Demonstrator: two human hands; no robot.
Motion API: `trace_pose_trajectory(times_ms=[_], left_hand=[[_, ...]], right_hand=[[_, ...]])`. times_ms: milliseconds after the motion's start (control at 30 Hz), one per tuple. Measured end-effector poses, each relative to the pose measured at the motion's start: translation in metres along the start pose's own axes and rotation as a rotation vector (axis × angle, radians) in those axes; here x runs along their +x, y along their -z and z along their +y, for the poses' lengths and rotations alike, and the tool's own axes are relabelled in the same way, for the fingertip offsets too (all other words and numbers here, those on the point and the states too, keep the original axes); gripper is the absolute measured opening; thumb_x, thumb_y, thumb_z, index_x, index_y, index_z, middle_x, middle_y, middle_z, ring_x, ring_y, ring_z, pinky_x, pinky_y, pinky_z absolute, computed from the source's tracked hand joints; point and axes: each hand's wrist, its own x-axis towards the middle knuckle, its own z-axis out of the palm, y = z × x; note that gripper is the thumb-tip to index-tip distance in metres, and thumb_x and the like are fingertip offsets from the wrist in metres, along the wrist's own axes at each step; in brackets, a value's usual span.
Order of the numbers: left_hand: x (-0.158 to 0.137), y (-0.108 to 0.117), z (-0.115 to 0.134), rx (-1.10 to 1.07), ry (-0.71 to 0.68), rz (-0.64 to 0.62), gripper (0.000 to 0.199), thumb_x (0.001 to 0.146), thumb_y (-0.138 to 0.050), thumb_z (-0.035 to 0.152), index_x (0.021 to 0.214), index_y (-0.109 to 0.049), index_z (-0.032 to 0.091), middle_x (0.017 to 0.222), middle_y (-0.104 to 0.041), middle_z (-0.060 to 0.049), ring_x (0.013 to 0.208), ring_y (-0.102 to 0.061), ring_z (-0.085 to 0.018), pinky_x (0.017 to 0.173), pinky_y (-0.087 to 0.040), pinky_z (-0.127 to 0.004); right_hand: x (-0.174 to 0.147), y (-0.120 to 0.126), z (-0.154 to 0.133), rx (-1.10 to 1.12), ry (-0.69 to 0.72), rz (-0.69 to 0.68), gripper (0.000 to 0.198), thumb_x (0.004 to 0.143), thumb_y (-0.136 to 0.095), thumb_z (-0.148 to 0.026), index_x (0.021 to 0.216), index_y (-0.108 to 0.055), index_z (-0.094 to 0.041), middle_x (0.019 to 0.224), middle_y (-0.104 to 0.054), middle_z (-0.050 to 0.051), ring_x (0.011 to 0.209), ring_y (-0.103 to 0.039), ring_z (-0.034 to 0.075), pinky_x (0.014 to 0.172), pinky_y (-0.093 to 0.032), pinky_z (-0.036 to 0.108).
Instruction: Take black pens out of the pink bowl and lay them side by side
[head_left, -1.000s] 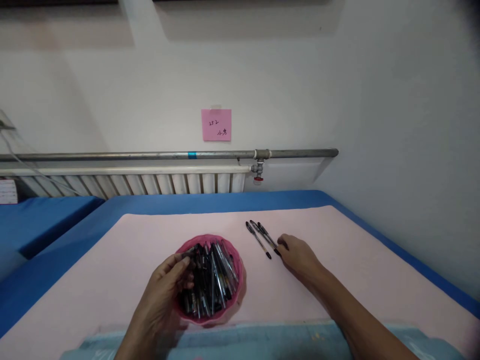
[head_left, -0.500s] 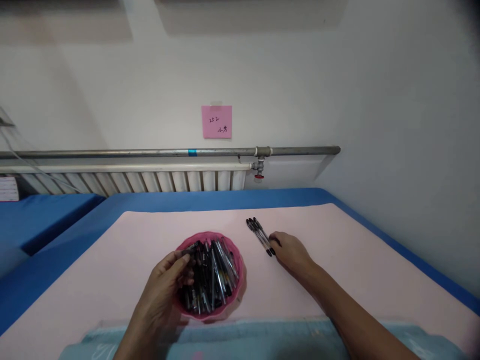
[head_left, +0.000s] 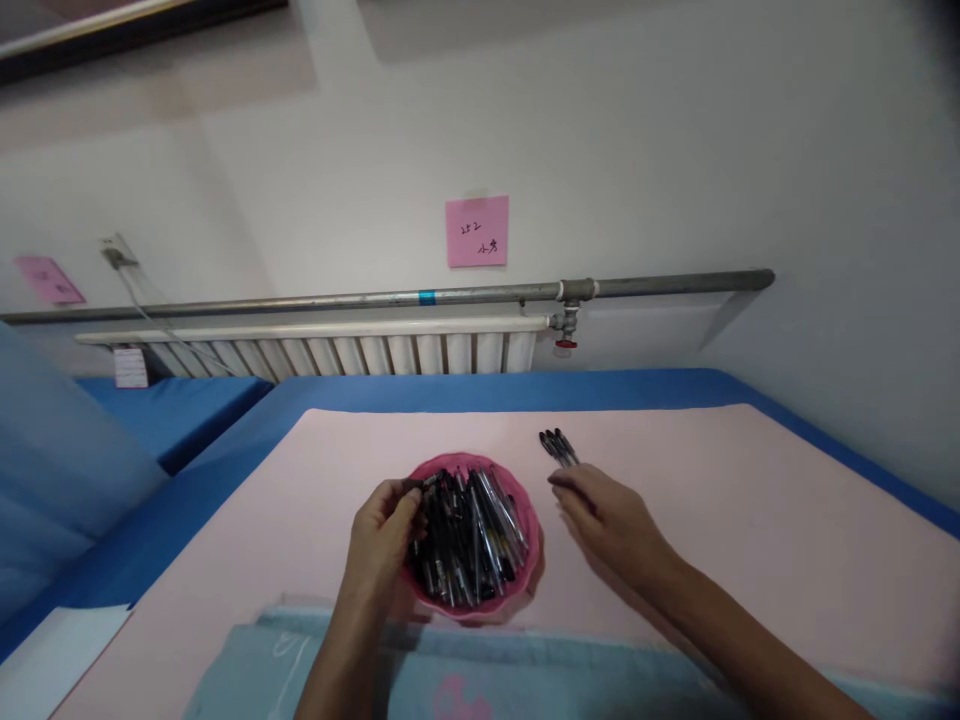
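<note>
While loose pens (head_left: 560, 449) were slanted toward upper left, their lower ends were hidden by the right hand (head_left: 613, 512), its grip indiscernible.

Blue table (head_left: 480, 388), big pink sheet (head_left: 757, 520) spread over it. On the sheet — a pink basket (head_left: 532, 555) crammed with pens (head_left: 480, 535), plus some loose pens (head_left: 559, 446) bunched right of it.

1. My head camera looks forward and down over my left hand (head_left: 384, 530) and right hand (head_left: 616, 518).
2. It faces the wall (head_left: 637, 150), tipped slightly, so the pipe (head_left: 315, 303) climbs rightward.
3. The table (head_left: 487, 391) lies near, below me; the radiator (head_left: 375, 354) farther off.
</note>
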Motion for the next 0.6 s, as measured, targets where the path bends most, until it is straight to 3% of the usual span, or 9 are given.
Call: trace_pose_trajectory(times_ms=[100, 167, 400, 600], left_hand=[[-0.001, -0.001, -0.001, 0.103, -0.032, -0.011, 0.024, 0.069, -0.061, 0.038, 0.078, -0.062, 0.016, 0.061, -0.054, 0.004, 0.055, -0.047, -0.010, 0.051, -0.038, -0.021], [-0.002, -0.001, -0.001, 0.164, -0.060, -0.021, 0.023, 0.072, -0.058, 0.038, 0.078, -0.061, 0.016, 0.062, -0.054, 0.004, 0.056, -0.046, -0.010, 0.053, -0.038, -0.021], [-0.003, -0.002, 0.000, 0.282, -0.118, -0.008, 0.018, 0.075, -0.054, 0.034, 0.077, -0.060, 0.018, 0.063, -0.055, 0.003, 0.058, -0.048, -0.012, 0.054, -0.038, -0.022], [-0.005, -0.005, 0.001, 0.243, -0.117, -0.003, 0.014, 0.073, -0.056, 0.031, 0.074, -0.061, 0.018, 0.060, -0.055, 0.002, 0.056, -0.048, -0.013, 0.052, -0.038, -0.022]], right_hand=[[-0.007, -0.008, -0.023, 0.028, 0.236, -0.029, 0.020, 0.086, -0.043, -0.018, 0.093, -0.061, -0.019, 0.087, -0.067, 0.006, 0.082, -0.058, 0.020, 0.074, -0.044, 0.032], [-0.009, -0.012, -0.034, -0.024, 0.289, -0.099, 0.020, 0.085, -0.044, -0.016, 0.095, -0.061, -0.019, 0.088, -0.067, 0.006, 0.082, -0.056, 0.021, 0.074, -0.042, 0.034], [-0.003, -0.016, -0.045, -0.224, 0.223, -0.213, 0.015, 0.086, -0.046, -0.018, 0.093, -0.060, -0.019, 0.082, -0.066, 0.007, 0.076, -0.052, 0.022, 0.068, -0.035, 0.033], [-0.003, -0.019, -0.051, -0.184, 0.224, -0.260, 0.017, 0.084, -0.049, -0.019, 0.097, -0.060, -0.022, 0.083, -0.066, 0.006, 0.074, -0.051, 0.022, 0.067, -0.034, 0.034]])
